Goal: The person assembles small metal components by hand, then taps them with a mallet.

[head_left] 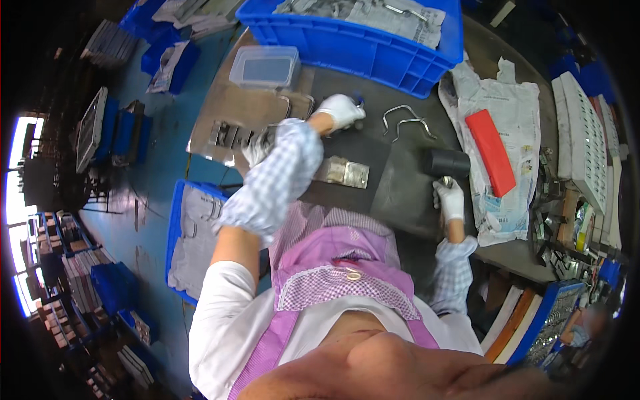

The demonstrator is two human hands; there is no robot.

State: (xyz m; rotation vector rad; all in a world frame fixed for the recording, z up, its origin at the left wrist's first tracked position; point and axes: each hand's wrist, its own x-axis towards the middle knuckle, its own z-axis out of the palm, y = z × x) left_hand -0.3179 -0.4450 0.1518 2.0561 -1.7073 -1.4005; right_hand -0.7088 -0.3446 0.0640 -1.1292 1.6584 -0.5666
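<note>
My left hand (341,112), in a white glove, reaches across the dark work surface with its fingers curled down. Whatever it may hold is too small to make out; a small blue thing (360,100) is right beside it. At the right, my white-gloved right hand (450,199) is closed just below a black cylinder (448,163), with something small and hard to make out at its fingertips. Bent metal wire handles (408,122) lie between the hands on the far side. A shiny metal block (347,172) rests nearer me.
A large blue crate (347,48) with paper and metal parts stands at the back, next to a clear plastic box (265,65). Metal pieces (230,135) lie left. A red block (491,153) rests on newspaper (523,127) at right. Another blue crate (175,247) stands lower left.
</note>
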